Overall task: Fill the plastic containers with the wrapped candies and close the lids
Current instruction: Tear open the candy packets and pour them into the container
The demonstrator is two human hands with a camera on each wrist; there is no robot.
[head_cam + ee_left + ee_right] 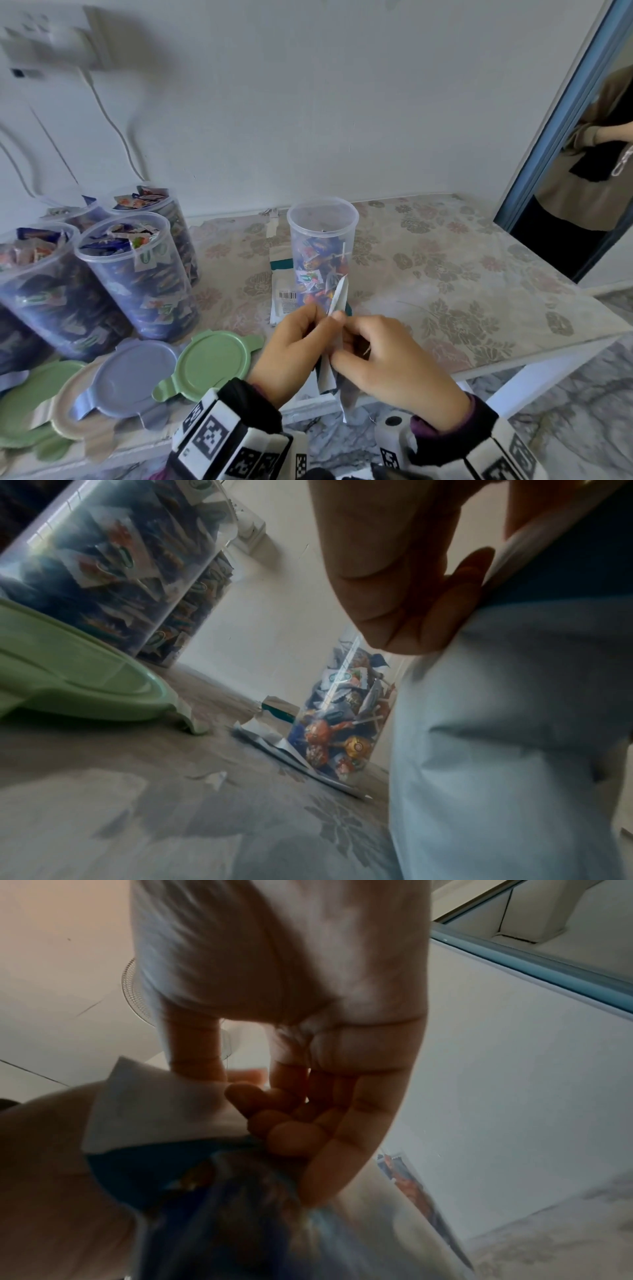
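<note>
While both hands meet at the near edge of the floral-patterned table (445, 274), they pinch a white-and-blue candy bag (337, 301) between them. The left hand (291, 346) has its fingers curled, thumb and fingertips pressed together on the bag's upper part; the left wrist view shows those fingertips (441, 610) flat against the pale plastic (514, 723). The right hand (390, 359) also curls round the bag, its fingers (274, 1118) bunched and pressed on the wrapper (154, 1104), with the blue printed side (222, 1218) below them. The bag's top points up, overlapping the lower wall of the clear, lidless plastic container (322, 250) in the head view; that container stands upright near the table's middle and is partly filled with wrapped candies (315, 274). Flat white empty packets (282, 298) lie just beside its base. At the left stand several clear containers (137, 274) filled to the rim with blue-wrapped candies, all uncovered. Before them lie round lids, overlapping: a green lid (212, 363), a lavender lid (133, 377), a cream lid (68, 411) and another green lid (20, 411). A person in a tan top (596, 171) shows at the far right, beyond a blue frame.
</note>
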